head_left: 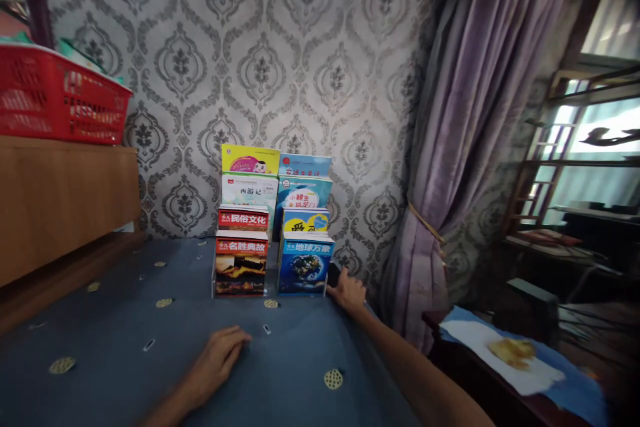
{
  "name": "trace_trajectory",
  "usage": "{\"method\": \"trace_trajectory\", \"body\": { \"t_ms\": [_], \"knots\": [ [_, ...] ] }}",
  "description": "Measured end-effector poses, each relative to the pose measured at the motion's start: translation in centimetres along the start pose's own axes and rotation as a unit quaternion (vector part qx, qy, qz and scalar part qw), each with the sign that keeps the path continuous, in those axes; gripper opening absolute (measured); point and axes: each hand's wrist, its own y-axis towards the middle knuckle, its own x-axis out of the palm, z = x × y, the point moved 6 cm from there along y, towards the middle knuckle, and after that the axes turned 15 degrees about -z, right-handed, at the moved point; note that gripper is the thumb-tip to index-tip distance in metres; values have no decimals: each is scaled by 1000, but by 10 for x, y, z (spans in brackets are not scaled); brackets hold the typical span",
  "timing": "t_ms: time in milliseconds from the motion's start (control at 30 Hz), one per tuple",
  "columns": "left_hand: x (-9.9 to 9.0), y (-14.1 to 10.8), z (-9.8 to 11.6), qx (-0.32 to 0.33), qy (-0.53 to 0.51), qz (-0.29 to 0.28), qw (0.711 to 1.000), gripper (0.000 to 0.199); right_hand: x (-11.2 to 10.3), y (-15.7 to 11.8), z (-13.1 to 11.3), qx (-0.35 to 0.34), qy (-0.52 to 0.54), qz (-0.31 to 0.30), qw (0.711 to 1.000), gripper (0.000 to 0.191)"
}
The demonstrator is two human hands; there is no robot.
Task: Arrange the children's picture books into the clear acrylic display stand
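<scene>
My left hand [220, 352] rests low over the dark blue tablecloth [295, 353], fingers stretched forward and loosely together, with nothing in them. At the right side of the book stand, my right hand [349, 291] is closed around a small black object [334, 274], mostly covered by the fingers; its kind is unclear. Two columns of books stand in a clear tiered holder [213, 283]. In front on the left is a red-topped book [241, 265] with a dark, fiery cover. A blue book [306, 268] with a globe stands right of it. Behind rise a yellow book [250, 157] and several others.
On a wooden cabinet [70, 207] at left sits a red plastic basket [60, 93]. Patterned wallpaper backs the table. A purple curtain [465, 113] hangs at right, beside a low stand with a blue cloth [583, 390]. Farther right are wooden shelves [600, 160].
</scene>
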Motion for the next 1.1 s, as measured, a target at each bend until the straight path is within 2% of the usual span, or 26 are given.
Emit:
{"method": "trace_trajectory", "body": {
  "t_ms": [200, 367, 700, 833, 1100],
  "knots": [
    [-8, 1, 11, 11, 9, -9, 1000, 35, -12, -1, 14, 30, 20, -41, 999, 63],
    [-9, 0, 17, 18, 4, -12, 1000, 36, -14, -16, 28, 32, 30, -53, 998, 63],
    [-14, -2, 25, 30, 6, -18, 999, 34, -4, -76, 30, 11, -5, -24, 1000, 54],
    [-14, -3, 23, 37, 18, -6, 999, 32, -2, -99, 29, 11, -13, -9, 1000, 59],
    [-11, -3, 18, 57, 43, -9, 997, 31, 0, -123, 29, 13, -4, 20, 1000, 61]
  ]
}}
